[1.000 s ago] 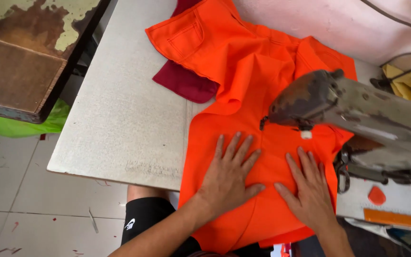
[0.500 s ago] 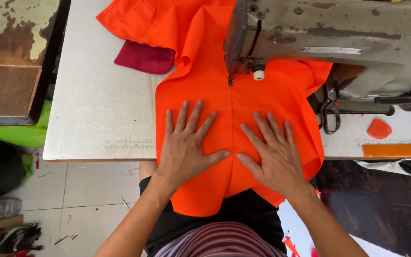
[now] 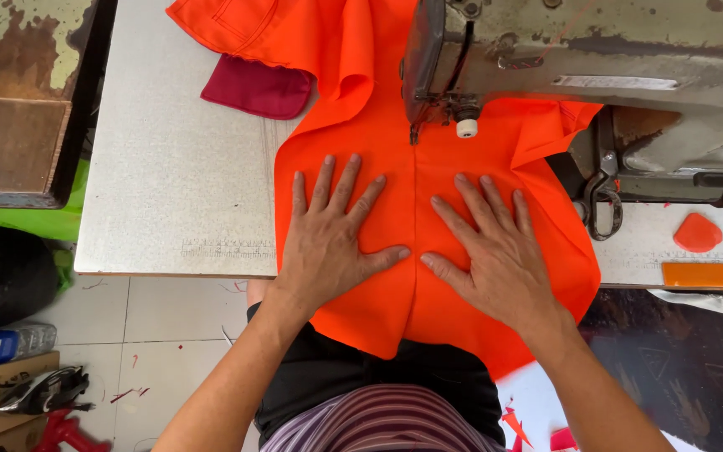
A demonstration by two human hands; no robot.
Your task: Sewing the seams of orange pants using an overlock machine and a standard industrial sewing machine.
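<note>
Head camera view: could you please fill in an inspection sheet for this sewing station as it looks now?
Surface: pale grey table, worn front edge.
Job's things: orange fabric lies under the sewing machine and hangs over the table edge.
Clutter: dark red cloth piece beside the fabric; orange scrap and orange strip at right.
Grippers: left hand and right hand flat on the fabric, fingers spread.
Cables: nothing seen.
Surroundings: tiled floor, plastic bottle, rusty cabinet.
</note>
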